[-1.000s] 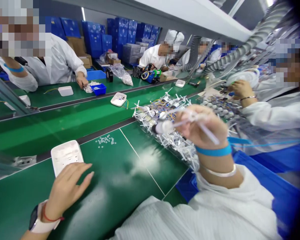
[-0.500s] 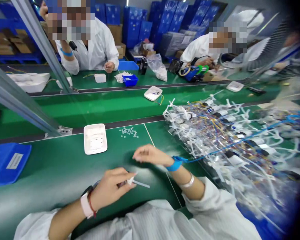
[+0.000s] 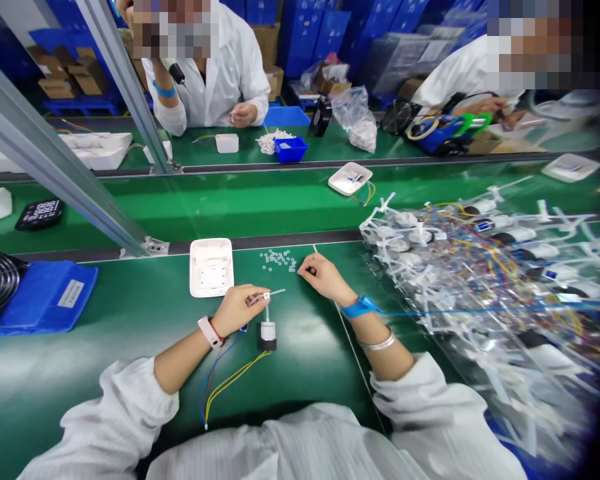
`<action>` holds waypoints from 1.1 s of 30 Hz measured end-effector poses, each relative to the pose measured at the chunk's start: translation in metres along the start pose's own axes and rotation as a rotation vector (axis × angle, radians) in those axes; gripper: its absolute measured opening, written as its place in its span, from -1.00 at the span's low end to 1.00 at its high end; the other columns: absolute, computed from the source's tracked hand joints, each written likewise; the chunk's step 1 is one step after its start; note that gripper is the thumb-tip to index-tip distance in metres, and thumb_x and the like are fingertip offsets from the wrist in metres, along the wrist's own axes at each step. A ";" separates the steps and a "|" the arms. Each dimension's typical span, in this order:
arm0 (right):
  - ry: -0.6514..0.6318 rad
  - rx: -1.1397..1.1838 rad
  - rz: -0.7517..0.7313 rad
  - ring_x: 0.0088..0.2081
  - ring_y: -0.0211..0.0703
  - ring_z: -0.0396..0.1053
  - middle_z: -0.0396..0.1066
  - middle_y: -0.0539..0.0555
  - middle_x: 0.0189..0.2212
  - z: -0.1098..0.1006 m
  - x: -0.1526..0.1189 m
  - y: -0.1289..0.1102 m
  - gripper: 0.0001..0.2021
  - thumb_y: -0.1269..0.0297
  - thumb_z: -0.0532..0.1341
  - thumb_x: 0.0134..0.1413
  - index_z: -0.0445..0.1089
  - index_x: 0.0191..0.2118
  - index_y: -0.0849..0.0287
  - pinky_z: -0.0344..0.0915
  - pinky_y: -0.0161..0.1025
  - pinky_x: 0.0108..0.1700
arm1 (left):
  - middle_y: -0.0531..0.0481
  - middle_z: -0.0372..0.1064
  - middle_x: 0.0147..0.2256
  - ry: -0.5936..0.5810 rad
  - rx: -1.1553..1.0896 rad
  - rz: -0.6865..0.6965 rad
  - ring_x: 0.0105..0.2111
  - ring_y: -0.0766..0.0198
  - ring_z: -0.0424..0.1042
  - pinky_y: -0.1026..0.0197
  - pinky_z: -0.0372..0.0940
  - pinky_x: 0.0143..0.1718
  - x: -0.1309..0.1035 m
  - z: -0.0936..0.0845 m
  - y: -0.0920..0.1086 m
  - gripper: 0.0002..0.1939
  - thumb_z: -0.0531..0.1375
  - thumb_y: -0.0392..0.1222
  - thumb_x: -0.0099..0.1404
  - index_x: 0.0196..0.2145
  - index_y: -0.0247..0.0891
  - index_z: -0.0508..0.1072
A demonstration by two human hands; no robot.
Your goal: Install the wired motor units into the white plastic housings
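Small motor [image 3: 268, 331] is at the centre of the frame, just below the fingertips of your left hand [image 3: 237, 310]; its long axis runs up and down the frame, black end lowest, and I cannot tell if it rests on the table or hangs. Your left fingers are pinched around the white tube joint [image 3: 267, 295] above it, and a short tube end [image 3: 279, 291] points from there to the right, toward your right hand [image 3: 327, 277]. This right hand is nearer to the small rings [image 3: 279, 259], which lie loose directly left of its curled fingertips; whether these have any ring between them, I cannot tell.
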State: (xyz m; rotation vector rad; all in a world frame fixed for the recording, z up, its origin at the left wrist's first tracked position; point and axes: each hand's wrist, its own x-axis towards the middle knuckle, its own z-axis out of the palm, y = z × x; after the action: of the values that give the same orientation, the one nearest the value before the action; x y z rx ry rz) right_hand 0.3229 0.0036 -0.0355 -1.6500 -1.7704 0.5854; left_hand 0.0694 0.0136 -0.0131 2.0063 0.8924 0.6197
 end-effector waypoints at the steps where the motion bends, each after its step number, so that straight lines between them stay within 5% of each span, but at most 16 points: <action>1: -0.009 0.002 -0.010 -0.35 -0.17 0.25 0.29 0.11 -0.40 -0.001 0.000 0.001 -0.87 0.40 0.10 -0.08 0.37 -0.52 0.21 0.23 -0.19 -0.30 | 0.00 0.40 -0.46 0.001 0.005 0.010 -0.53 0.38 0.29 0.35 0.16 -0.50 0.000 0.000 0.000 -0.78 0.16 -0.20 0.20 -0.23 -0.30 0.51; 5: -0.007 0.040 -0.011 -0.31 -0.13 0.26 0.27 0.13 -0.38 -0.004 -0.003 -0.011 -0.88 0.39 0.10 -0.05 0.33 -0.54 0.20 0.23 -0.15 -0.27 | 0.01 0.38 -0.48 0.019 0.017 0.043 -0.54 0.39 0.28 0.34 0.16 -0.50 -0.002 0.001 0.001 -0.80 0.16 -0.23 0.21 -0.23 -0.31 0.51; 13: -0.186 0.286 -0.135 -0.06 -0.10 0.22 0.24 0.15 -0.16 0.018 -0.032 -0.090 -0.88 0.34 0.08 0.10 0.29 -0.42 0.16 0.15 -0.09 -0.01 | -0.03 0.42 -0.44 0.056 0.049 0.118 -0.48 0.34 0.34 0.31 0.22 -0.43 -0.003 0.004 -0.001 -0.79 0.15 -0.22 0.23 -0.20 -0.30 0.52; 27: -0.123 0.231 -0.055 -0.06 -0.06 0.22 0.26 0.16 -0.18 0.030 -0.032 -0.089 -0.89 0.35 0.10 0.07 0.32 -0.44 0.17 0.12 -0.04 0.00 | -0.03 0.45 -0.42 0.050 0.147 0.152 -0.45 0.31 0.39 0.29 0.27 -0.39 -0.006 0.006 -0.004 -0.78 0.12 -0.18 0.27 -0.21 -0.24 0.52; 33: -0.258 0.588 0.138 -0.15 -0.13 0.27 0.28 0.13 -0.21 0.029 -0.026 -0.079 -0.81 0.18 0.23 -0.03 0.37 -0.47 0.20 0.18 -0.12 -0.06 | -0.05 0.47 -0.40 0.120 0.090 0.229 -0.44 0.32 0.41 0.30 0.30 -0.38 -0.008 0.006 -0.001 -0.77 0.10 -0.16 0.29 -0.20 -0.24 0.52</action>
State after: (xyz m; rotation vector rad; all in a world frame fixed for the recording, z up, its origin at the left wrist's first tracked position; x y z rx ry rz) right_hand 0.2469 -0.0286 -0.0035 -1.3233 -1.4561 1.2908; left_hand 0.0687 0.0050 -0.0183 2.1901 0.7782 0.8485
